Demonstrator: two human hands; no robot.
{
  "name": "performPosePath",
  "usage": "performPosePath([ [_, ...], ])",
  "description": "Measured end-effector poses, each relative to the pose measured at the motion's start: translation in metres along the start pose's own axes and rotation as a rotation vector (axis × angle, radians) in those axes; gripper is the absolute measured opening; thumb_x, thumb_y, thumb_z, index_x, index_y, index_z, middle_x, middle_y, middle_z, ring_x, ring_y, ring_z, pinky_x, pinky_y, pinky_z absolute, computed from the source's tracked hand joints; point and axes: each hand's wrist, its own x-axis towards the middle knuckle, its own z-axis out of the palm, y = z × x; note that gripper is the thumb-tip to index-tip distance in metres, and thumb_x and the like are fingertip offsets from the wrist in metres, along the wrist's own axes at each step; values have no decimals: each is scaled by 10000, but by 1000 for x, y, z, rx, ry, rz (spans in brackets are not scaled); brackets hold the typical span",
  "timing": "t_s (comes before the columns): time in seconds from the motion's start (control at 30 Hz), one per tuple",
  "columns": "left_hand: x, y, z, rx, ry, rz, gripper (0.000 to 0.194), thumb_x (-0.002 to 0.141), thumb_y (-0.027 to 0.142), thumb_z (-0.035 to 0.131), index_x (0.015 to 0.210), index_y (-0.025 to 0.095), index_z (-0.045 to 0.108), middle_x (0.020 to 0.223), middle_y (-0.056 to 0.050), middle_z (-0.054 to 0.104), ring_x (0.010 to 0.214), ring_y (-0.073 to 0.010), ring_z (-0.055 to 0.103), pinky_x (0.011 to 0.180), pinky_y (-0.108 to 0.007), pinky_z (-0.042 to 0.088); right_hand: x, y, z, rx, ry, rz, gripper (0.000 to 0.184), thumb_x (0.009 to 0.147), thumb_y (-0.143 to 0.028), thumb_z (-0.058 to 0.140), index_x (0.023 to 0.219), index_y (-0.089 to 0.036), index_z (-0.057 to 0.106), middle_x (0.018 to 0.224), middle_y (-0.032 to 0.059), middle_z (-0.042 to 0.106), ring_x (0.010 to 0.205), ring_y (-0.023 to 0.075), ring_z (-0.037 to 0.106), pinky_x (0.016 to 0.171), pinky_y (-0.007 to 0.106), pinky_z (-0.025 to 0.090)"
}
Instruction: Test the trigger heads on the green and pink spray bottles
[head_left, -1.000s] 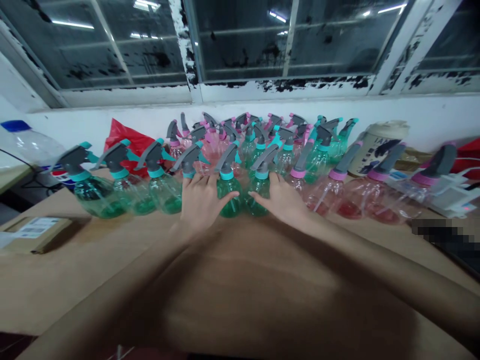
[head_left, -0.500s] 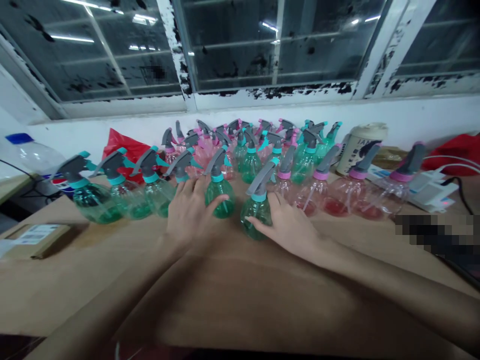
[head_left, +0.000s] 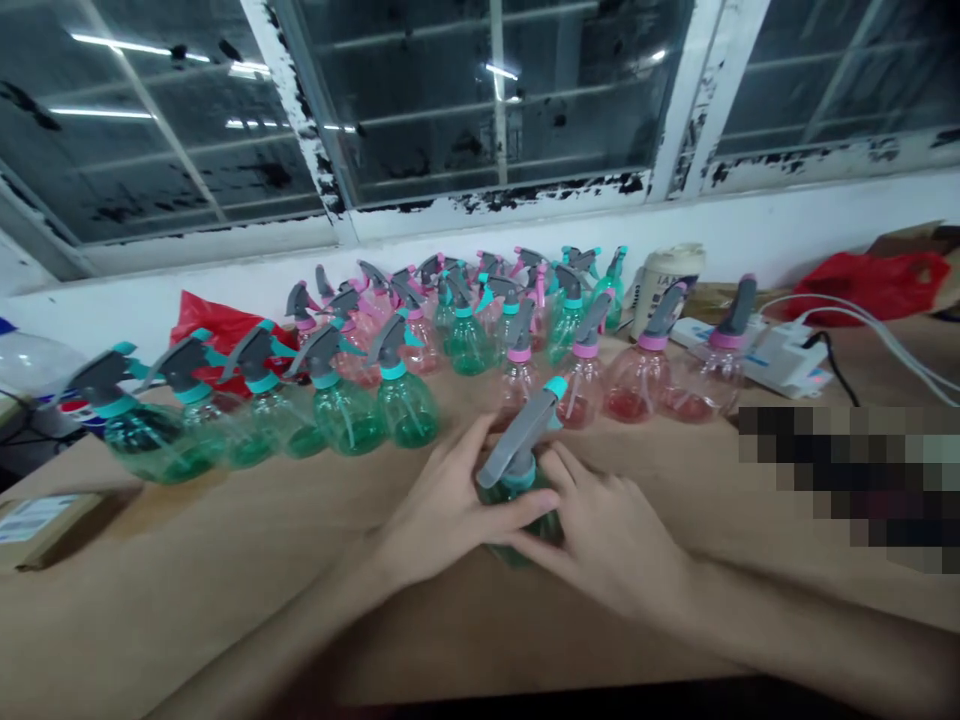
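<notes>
A green spray bottle [head_left: 517, 480] with a grey trigger head and turquoise collar stands upright on the brown table [head_left: 300, 560], close in front of me. My left hand [head_left: 465, 500] wraps its left side, thumb across the front. From the right, my right hand [head_left: 607, 520] closes round the same bottle; the hands cover most of its body. To the left runs a row of several green spray bottles [head_left: 409, 408]. Several pink spray bottles [head_left: 634, 385] line up to the right, behind my right hand.
More pink and green spray bottles [head_left: 469, 340] crowd by the wall. Red plastic bags [head_left: 870, 288] lie at both sides. A pale cup [head_left: 667, 285] stands beside a white power strip [head_left: 787, 360] with cables. At left are a cardboard packet [head_left: 64, 540] and a large clear bottle [head_left: 34, 365].
My left hand has left the green row and moved right onto the bottle my right hand holds. That bottle has come nearer to me. The view has shifted to the right.
</notes>
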Motion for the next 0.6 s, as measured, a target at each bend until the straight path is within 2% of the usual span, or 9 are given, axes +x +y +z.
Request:
performPosePath([
  [0.1,8,9,15,-190,16,52,589,722,348,716,1236,265,440,1142,-39,611,1011,-238,594,903,-408,476,-10,-3,-4,9,44,-14,555,818,-657,398,1014,-164,560,985,127,630,891,293,596,557,353,503],
  [0.23,18,13,29,-365,-67,125,393,785,310,655,1149,228,534,1005,-31,646,942,-217,620,837,-352,510,-17,0,-1,14,66,-65,560,808,-646,441,1061,-170,589,1030,123,620,936,297,557,718,418,502],
  [0.33,25,13,34,-307,-36,187,323,814,262,597,1130,227,540,1005,-31,645,892,-196,630,816,-335,520,-17,11,9,41,149,-130,606,802,-647,451,1048,-112,592,958,148,624,879,286,561,734,434,481],
  [0.4,28,10,34,-208,47,266,283,807,228,570,1089,233,552,941,-28,649,783,-185,637,731,-327,539,-17,22,15,80,194,-207,636,803,-659,433,1041,-87,582,899,148,625,818,269,563,702,426,477],
  [0.5,33,6,33,-143,133,324,272,793,173,541,1054,246,550,926,-28,635,783,-185,629,721,-323,532,-18,43,21,153,123,-272,709,796,-666,434,1188,-79,496,1001,159,619,896,272,561,752,431,473],
  [0.6,39,0,32,-150,133,266,256,776,155,512,1009,248,558,898,-16,612,753,-172,607,720,-321,514,-20,70,27,190,-16,-267,721,803,-627,473,1289,-98,407,1217,171,547,1094,276,505,879,445,445],
])
